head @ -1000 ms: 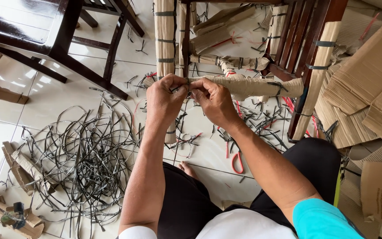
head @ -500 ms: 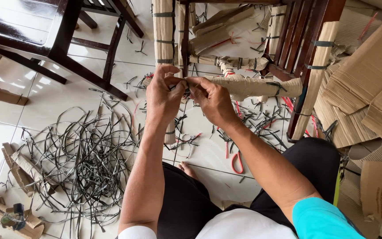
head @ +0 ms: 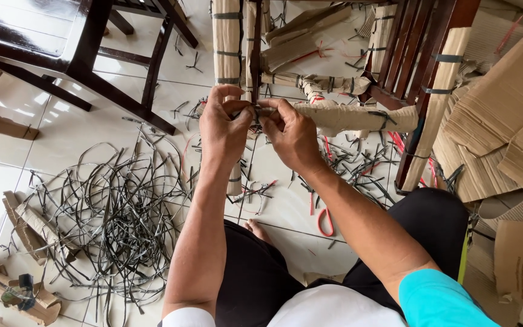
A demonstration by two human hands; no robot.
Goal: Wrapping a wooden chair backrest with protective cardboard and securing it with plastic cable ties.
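While your left hand (head: 224, 130) and right hand (head: 292, 136) pinch a dark strap (head: 254, 112) shut-fingered on the paper-wrapped rail (head: 346, 117) (steadying it), loose straps (head: 116, 212) lie left of that rail.

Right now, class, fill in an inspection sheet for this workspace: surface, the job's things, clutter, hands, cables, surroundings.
Surface: glossy white tiled floor, littered.
Job's things: cardboard-wrapped rung of a dark wooden chair, bound with dark plastic strapping bands; a thin dark strap at its near end, between both hands.
Clutter: loose pile of cut dark plastic straps; red-handled scissors; short strap offcuts; torn brown cardboard scraps.
Hands: left hand and right hand meet at the rung's end, fingers pinching the strap.
Cables: nothing seen.
Surroundings: unwrapped dark wooden chair on the left; stacked corrugated cardboard sheets on the right; the person's bare foot.
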